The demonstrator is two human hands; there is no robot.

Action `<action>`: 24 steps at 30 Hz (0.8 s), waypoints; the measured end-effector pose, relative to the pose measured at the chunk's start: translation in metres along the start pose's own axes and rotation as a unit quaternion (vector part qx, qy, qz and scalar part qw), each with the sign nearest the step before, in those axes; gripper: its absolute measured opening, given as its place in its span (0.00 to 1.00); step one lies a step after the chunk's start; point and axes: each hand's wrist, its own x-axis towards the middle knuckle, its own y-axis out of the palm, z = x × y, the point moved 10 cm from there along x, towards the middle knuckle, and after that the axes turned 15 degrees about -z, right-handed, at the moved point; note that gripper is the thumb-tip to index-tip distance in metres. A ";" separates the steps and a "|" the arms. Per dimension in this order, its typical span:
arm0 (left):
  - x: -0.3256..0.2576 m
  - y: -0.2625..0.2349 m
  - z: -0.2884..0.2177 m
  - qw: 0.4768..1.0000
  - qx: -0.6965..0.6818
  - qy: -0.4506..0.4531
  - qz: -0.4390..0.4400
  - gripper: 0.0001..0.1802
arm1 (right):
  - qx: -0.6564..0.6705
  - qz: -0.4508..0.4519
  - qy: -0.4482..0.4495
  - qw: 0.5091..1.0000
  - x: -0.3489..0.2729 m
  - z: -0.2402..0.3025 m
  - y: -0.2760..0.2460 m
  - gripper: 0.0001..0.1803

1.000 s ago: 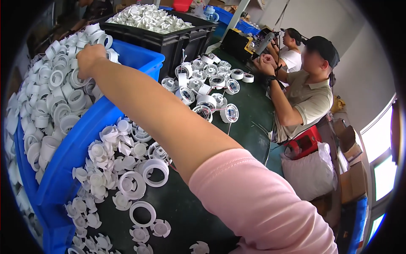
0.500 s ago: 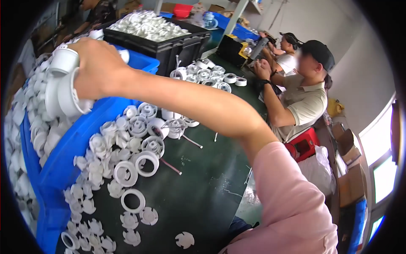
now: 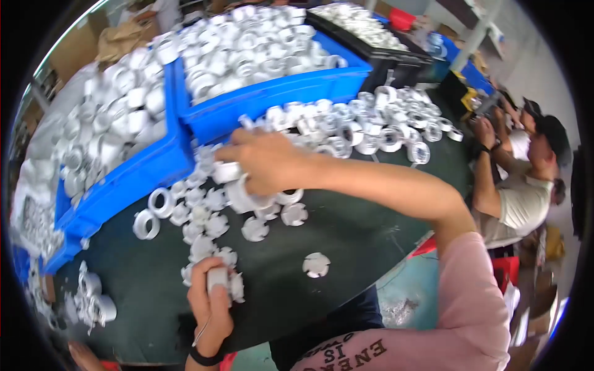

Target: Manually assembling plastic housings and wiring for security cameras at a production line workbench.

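My right hand (image 3: 269, 162) is curled over the table in front of the blue bins, holding white plastic rings (image 3: 242, 196). How many rings are in that grip is partly hidden by the fingers and blur. My left hand (image 3: 207, 306) is at the near edge of the table. Its thumb and fingers close round a white plastic ring (image 3: 216, 278), with notched white discs (image 3: 236, 287) against it. Between my hands, more notched discs (image 3: 202, 248) lie in a loose heap. A single notched disc (image 3: 317, 264) rests apart on the dark green table (image 3: 278, 297).
Blue bins (image 3: 278, 93) heaped with white rings line the far and left sides. A black crate (image 3: 396, 68) of small white parts stands behind. Round assemblies (image 3: 390, 139) crowd the far right of the table. Co-workers (image 3: 526, 185) sit at the right; another person's hand (image 3: 83, 355) shows lower left.
The view has swung to the left. My right hand has come from above the blue bin down to the table, still holding white rings. My left hand has come into view with a ring.
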 end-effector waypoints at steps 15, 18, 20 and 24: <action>-0.001 0.004 -0.018 0.994 0.095 0.047 -0.028 0.25 | -0.313 0.033 -0.072 0.946 0.028 0.035 0.071 0.26; -0.001 0.003 -0.022 0.992 0.114 0.055 -0.020 0.26 | -0.310 0.056 -0.082 0.945 0.027 0.037 0.071 0.27; -0.001 0.004 -0.025 0.990 0.123 0.059 -0.014 0.27 | -0.304 0.059 -0.088 0.947 0.028 0.038 0.071 0.28; -0.002 0.003 -0.028 0.991 0.114 0.067 -0.015 0.26 | -0.280 0.067 -0.096 0.953 0.025 0.039 0.060 0.31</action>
